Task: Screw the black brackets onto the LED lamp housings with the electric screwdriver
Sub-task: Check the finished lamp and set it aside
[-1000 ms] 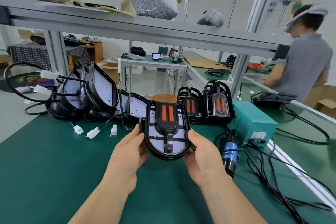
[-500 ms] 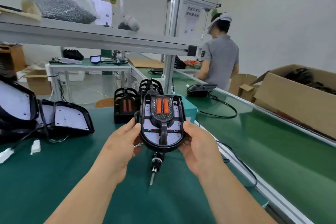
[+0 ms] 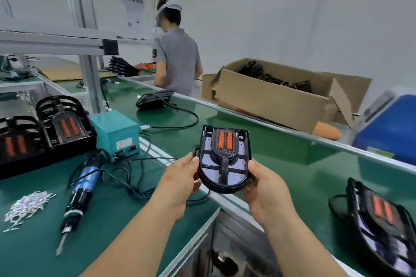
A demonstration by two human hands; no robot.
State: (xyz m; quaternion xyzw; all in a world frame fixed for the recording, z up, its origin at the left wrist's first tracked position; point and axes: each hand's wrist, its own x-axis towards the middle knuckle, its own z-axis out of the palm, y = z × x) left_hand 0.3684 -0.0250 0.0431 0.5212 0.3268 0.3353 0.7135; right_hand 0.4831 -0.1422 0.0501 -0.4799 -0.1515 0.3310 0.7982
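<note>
While both hands grip it by its edges, left hand (image 3: 180, 177) and right hand (image 3: 267, 189) each with fingers curled round a side, I hold one LED lamp housing (image 3: 224, 177) in mid-air at the centre of the frame, over the seam between the green surface (image 3: 112, 220) and the conveyor belt (image 3: 292, 164). A black bracket (image 3: 225, 153) sits on its face; whether its screws are in, I cannot tell. The electric screwdriver (image 3: 82, 189) lies unheld on the surface at lower left, near a pile of screws (image 3: 27, 204) and the teal power box (image 3: 114, 135). More bracketed housings (image 3: 45, 132) stand at centre left, and another lamp (image 3: 380, 216) lies on the belt at lower right. I judge this unit finished and bound for the belt, with the run only partly done. Beyond are a cardboard box (image 3: 281, 99) and a second worker (image 3: 177, 56).
</note>
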